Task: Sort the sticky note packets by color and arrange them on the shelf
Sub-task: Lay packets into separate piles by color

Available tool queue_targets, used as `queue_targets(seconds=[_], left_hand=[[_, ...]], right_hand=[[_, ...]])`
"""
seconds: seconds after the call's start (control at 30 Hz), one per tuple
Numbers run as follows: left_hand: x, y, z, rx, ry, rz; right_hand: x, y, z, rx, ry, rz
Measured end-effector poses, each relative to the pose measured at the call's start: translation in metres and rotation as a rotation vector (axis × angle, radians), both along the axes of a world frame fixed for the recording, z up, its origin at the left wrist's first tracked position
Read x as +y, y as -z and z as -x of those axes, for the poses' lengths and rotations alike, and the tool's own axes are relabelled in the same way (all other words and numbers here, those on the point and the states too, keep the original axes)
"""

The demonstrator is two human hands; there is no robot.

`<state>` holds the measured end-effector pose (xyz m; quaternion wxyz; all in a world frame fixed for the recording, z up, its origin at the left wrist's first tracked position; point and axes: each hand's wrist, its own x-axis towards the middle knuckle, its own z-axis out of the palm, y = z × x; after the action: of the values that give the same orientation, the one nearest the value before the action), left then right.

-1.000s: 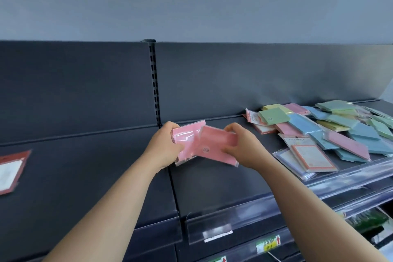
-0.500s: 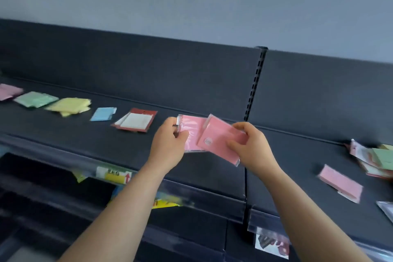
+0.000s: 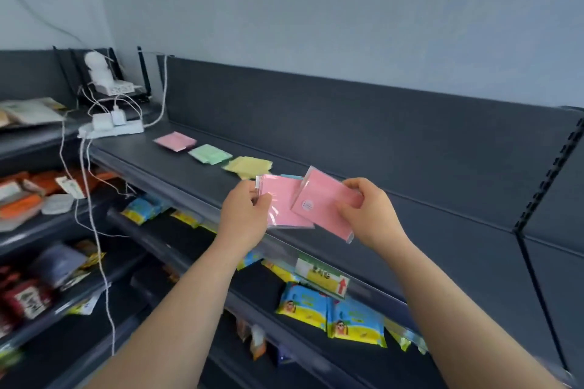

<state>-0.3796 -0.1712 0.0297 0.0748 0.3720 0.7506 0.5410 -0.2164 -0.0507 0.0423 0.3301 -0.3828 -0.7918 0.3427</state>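
Observation:
My left hand grips one pink sticky note packet by its left edge. My right hand grips a second pink packet that overlaps the first, tilted, with a small round sticker on it. Both are held above the front of the dark shelf. On the shelf further left lie a pink pile, a green pile and a yellow pile in a row. A blue packet peeks out behind the held ones.
A white power strip with plugs and cables sits at the shelf's left end, below a router. Lower shelves hold blue and yellow snack packs. A price tag hangs on the shelf's front rail. An upright post divides the shelf at right.
My view has swung left along the shelf, from the mixed heap at right to the sorted piles. Both hands have kept hold of the two pink packets throughout.

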Motion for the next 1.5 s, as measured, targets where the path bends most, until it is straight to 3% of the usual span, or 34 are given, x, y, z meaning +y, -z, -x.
queue_targets(seconds=[0.27,0.5,0.9,1.1,1.3,1.5], left_hand=[[-0.042,-0.006,0.157,0.005,-0.097,0.039],[-0.044,-0.006,0.243,-0.071,-0.086,0.034],[0.013,0.002,0.359,-0.246,-0.039,-0.02],[0.038,0.001,0.415,-0.245,-0.014,-0.01],[0.064,0.005,0.476,-0.309,-0.01,-0.046],[0.091,0.014,0.526,-0.266,0.111,0.069]], right_hand=[[-0.025,-0.004,0.155,-0.018,-0.019,0.017],[-0.024,-0.004,0.248,-0.033,-0.027,0.072],[0.037,-0.003,0.384,-0.068,-0.149,0.101],[0.062,-0.001,0.453,-0.117,-0.199,0.099],[0.075,0.001,0.505,-0.115,-0.16,0.121],[0.083,0.009,0.545,-0.168,-0.058,0.088]])
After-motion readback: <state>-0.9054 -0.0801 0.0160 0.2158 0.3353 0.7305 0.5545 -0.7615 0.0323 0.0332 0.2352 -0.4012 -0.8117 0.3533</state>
